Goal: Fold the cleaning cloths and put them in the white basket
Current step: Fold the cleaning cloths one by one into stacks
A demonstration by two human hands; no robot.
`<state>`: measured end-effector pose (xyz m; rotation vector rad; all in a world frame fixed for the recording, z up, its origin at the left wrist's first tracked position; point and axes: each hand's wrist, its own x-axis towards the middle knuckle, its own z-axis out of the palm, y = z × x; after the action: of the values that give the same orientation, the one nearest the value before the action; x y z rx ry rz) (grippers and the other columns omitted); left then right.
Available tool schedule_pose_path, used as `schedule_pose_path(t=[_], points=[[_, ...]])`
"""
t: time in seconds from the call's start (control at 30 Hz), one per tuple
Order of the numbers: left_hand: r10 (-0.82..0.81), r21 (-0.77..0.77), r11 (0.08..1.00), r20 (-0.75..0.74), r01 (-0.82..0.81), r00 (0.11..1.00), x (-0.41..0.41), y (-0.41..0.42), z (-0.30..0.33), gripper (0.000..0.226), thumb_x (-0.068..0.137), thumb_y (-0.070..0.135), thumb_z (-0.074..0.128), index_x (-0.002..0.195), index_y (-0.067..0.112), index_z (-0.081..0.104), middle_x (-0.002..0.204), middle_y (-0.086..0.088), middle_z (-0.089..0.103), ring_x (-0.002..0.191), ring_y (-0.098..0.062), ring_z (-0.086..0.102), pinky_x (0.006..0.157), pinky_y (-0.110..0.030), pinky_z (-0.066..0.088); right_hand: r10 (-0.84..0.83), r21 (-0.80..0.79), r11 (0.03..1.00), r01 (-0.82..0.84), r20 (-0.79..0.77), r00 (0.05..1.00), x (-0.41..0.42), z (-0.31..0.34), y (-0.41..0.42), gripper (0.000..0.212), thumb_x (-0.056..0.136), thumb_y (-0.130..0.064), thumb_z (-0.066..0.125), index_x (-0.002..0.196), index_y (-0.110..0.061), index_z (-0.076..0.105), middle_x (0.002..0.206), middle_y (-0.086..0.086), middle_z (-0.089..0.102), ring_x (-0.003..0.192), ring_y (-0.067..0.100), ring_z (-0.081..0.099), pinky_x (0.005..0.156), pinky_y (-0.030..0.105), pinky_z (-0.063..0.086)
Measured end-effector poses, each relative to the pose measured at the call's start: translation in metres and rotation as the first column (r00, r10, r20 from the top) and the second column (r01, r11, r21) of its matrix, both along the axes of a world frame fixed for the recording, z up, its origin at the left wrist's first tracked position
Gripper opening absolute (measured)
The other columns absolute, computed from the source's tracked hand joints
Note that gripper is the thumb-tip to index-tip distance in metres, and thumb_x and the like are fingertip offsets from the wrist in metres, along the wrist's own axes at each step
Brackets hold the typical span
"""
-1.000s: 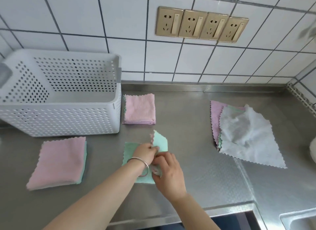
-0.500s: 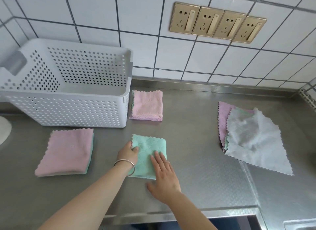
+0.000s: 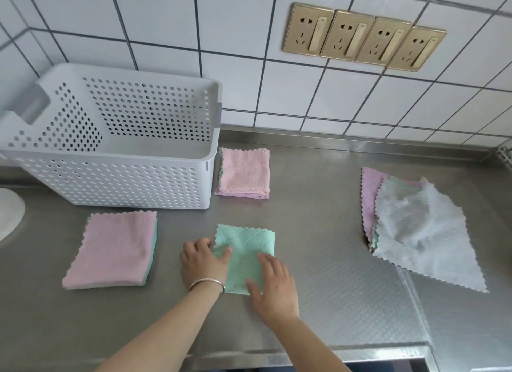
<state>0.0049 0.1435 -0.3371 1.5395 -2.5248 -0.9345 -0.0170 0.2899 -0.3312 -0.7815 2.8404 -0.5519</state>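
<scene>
A folded green cloth (image 3: 245, 247) lies on the steel counter in front of me. My left hand (image 3: 203, 262) rests at its left edge, thumb lying on the cloth. My right hand (image 3: 273, 284) presses flat on its lower right part with straight fingers. The white perforated basket (image 3: 116, 183) stands at the back left and looks empty. A folded pink cloth (image 3: 245, 172) lies right of the basket. A folded pink cloth over a green one (image 3: 115, 247) lies in front of the basket. Unfolded cloths, grey (image 3: 421, 233) on top of pink and green, lie at the right.
The tiled wall with a row of gold sockets (image 3: 363, 38) runs behind the counter (image 3: 318, 233). A white round object (image 3: 9, 214) shows at the left edge. The counter's front edge (image 3: 304, 356) is just below my arms.
The green cloth went from half folded, held up by both hands, to a flat square. Both hands now lie on it, the right hand lower down than before.
</scene>
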Motion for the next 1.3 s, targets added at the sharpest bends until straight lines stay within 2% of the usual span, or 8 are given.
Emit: schedule_pose_path(t=[0.13, 0.3, 0.47, 0.6, 0.7, 0.83, 1.1, 1.3], points=[[-0.019, -0.059, 0.998, 0.08, 0.024, 0.997, 0.01, 0.003, -0.001, 0.054, 0.064, 0.057, 0.07, 0.1, 0.019, 0.061, 0.118, -0.007, 0.045, 0.112, -0.03, 0.041, 0.089, -0.036, 0.041, -0.413, 0.025, 0.903, 0.428, 0.318, 0.853, -0.02, 0.009, -0.008, 0.045, 0.084, -0.03, 0.052, 0.125, -0.012, 0.046, 0.12, 0.002, 0.052, 0.113, 0.02, 0.047, 0.096, 0.032, 0.043], [-0.134, -0.072, 0.986, 0.201, 0.151, 0.97, 0.01, 0.001, -0.002, 0.044, 0.079, 0.057, 0.054, 0.102, 0.021, 0.061, 0.116, -0.003, 0.054, 0.109, -0.025, 0.047, 0.085, -0.033, 0.04, -0.405, 0.19, 0.914, 0.359, 0.492, 0.77, -0.03, 0.009, -0.012, 0.034, 0.087, -0.031, 0.047, 0.116, -0.013, 0.05, 0.111, 0.0, 0.054, 0.102, 0.018, 0.053, 0.083, 0.031, 0.047], [-0.013, 0.12, 0.992, -0.149, 0.031, 0.989, -0.017, -0.004, 0.03, 0.035, 0.085, 0.042, 0.056, 0.103, 0.012, 0.053, 0.101, -0.011, 0.067, 0.095, -0.035, 0.061, 0.074, -0.037, 0.045, -0.323, -0.065, 0.905, 0.42, 0.538, 0.779, -0.054, 0.036, -0.013, 0.014, 0.089, -0.027, 0.053, 0.098, -0.017, 0.046, 0.078, -0.01, 0.052, 0.074, 0.012, 0.052, 0.057, 0.022, 0.039], [0.08, 0.199, 0.98, -0.415, 0.004, 0.906, -0.066, -0.024, 0.07, 0.038, 0.085, 0.033, 0.06, 0.117, 0.016, 0.05, 0.118, -0.004, 0.062, 0.109, -0.03, 0.058, 0.085, -0.035, 0.044, -0.251, -0.333, 0.82, 0.466, 0.523, 0.815, -0.106, 0.067, -0.035, 0.012, 0.088, -0.022, 0.058, 0.095, -0.02, 0.049, 0.079, -0.01, 0.054, 0.073, 0.009, 0.054, 0.057, 0.015, 0.04], [-0.05, 0.076, 0.992, -0.508, 0.102, 0.86, -0.105, -0.033, 0.085, 0.06, 0.084, 0.025, 0.061, 0.138, 0.029, 0.034, 0.141, 0.006, 0.046, 0.127, -0.016, 0.045, 0.095, -0.028, 0.039, -0.234, -0.405, 0.766, 0.498, 0.546, 0.804, -0.153, 0.08, -0.059, 0.013, 0.09, -0.022, 0.058, 0.097, -0.021, 0.047, 0.08, -0.009, 0.054, 0.07, 0.005, 0.053, 0.056, 0.012, 0.039], [-0.279, -0.229, 0.948, -0.262, 0.221, 0.924, -0.152, -0.048, 0.073, 0.068, 0.088, 0.021, 0.051, 0.145, 0.035, 0.017, 0.145, -0.002, 0.033, 0.129, -0.023, 0.038, 0.093, -0.037, 0.043, -0.24, -0.411, 0.72, 0.559, 0.608, 0.757, -0.2, 0.07, -0.09, 0.013, 0.09, -0.021, 0.057, 0.099, -0.02, 0.048, 0.088, -0.002, 0.057, 0.075, 0.011, 0.055, 0.059, 0.02, 0.041], [-0.25, -0.068, 0.965, 0.065, 0.255, 0.966, -0.181, -0.069, 0.031, 0.085, 0.081, 0.044, 0.06, 0.146, 0.016, 0.014, 0.15, -0.011, 0.017, 0.137, -0.028, 0.023, 0.11, -0.036, 0.026, -0.329, -0.251, 0.756, 0.604, 0.653, 0.683, -0.219, 0.027, -0.115, 0.029, 0.088, -0.022, 0.058, 0.114, -0.012, 0.05, 0.094, 0.004, 0.06, 0.082, 0.021, 0.057, 0.073, 0.028, 0.046], [-0.259, -0.003, 0.965, 0.15, 0.262, 0.954, -0.183, -0.076, 0.017, 0.09, 0.078, 0.052, 0.06, 0.146, 0.016, 0.014, 0.149, -0.012, 0.016, 0.136, -0.031, 0.024, 0.11, -0.039, 0.027, -0.35, -0.146, 0.842, 0.52, 0.586, 0.731, -0.221, 0.02, -0.124, 0.032, 0.086, -0.021, 0.055, 0.116, -0.013, 0.047, 0.106, 0.011, 0.063, 0.095, 0.031, 0.061, 0.08, 0.036, 0.051]])
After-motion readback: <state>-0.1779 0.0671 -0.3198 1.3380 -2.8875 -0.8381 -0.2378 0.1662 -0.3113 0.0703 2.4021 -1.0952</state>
